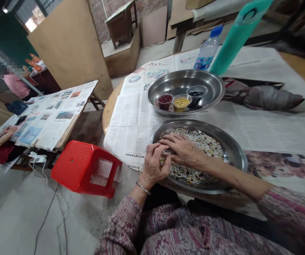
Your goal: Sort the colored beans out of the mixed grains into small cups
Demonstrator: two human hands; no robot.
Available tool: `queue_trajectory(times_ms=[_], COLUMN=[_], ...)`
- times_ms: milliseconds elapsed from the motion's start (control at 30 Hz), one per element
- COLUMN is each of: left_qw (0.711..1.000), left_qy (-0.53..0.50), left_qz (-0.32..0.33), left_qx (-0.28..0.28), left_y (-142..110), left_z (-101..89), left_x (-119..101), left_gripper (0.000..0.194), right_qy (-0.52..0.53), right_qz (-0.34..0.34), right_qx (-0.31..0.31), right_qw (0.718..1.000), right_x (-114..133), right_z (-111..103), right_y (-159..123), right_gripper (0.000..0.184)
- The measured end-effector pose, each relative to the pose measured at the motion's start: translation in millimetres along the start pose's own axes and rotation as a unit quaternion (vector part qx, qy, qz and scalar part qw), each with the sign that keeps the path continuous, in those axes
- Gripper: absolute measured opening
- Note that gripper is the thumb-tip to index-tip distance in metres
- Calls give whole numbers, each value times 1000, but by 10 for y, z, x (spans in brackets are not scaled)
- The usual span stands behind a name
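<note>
A round steel tray [239, 156] in front of me holds a spread mix of white grains with yellow, dark red and black beans [195, 175]. My left hand [155, 163] is at the tray's left rim, fingers curved and thumb apart, with grains showing in the gap. Beside it, my right hand [180, 147] reaches across the mix with its fingers stretched out over the grains. The fingertips of both hands are close together, and what lies under them is hidden. Behind, a second steel tray [208, 102] carries cups of red beans [165, 101], yellow beans [181, 102] and black beans [196, 93].
Newspaper [131, 120] covers the round table. A water bottle [208, 49], a tall turquoise bottle [237, 39] and a grey wrapped bundle [269, 95] stand or lie beyond the trays. A red stool [75, 166] is at left, near another newspaper-covered table [59, 109] where other people sit.
</note>
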State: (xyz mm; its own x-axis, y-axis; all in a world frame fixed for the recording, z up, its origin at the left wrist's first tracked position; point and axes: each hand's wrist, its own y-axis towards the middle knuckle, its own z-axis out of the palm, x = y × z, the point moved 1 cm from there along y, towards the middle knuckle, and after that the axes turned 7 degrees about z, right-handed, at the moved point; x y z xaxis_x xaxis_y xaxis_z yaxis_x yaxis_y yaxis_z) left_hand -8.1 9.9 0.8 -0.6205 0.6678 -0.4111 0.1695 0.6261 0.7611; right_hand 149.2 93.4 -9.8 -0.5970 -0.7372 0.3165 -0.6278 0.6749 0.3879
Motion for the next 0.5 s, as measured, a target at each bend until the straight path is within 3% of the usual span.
queue_trajectory(times_ms=[133, 233, 400, 500], left_qw=[1000, 1000, 1000, 1000], left_qy=[6, -11, -26, -28], left_qz=[-18, -11, 1, -7], left_qx=[9, 5, -2, 2], left_y=[-4, 5, 34, 42], left_z=[-2, 6, 2, -9], left_x=[4, 17, 24, 21], left_gripper=[25, 20, 13, 12], right_qy=[85, 75, 20, 1], right_qz=[-97, -104, 45, 139], right_qx=[54, 90, 22, 8], right_qw=[990, 988, 999, 990], right_x=[161, 27, -414, -504], right_z=[-62, -242, -524, -580], right_y=[-137, -323, -628, -800], right_gripper=[15, 12, 21, 26])
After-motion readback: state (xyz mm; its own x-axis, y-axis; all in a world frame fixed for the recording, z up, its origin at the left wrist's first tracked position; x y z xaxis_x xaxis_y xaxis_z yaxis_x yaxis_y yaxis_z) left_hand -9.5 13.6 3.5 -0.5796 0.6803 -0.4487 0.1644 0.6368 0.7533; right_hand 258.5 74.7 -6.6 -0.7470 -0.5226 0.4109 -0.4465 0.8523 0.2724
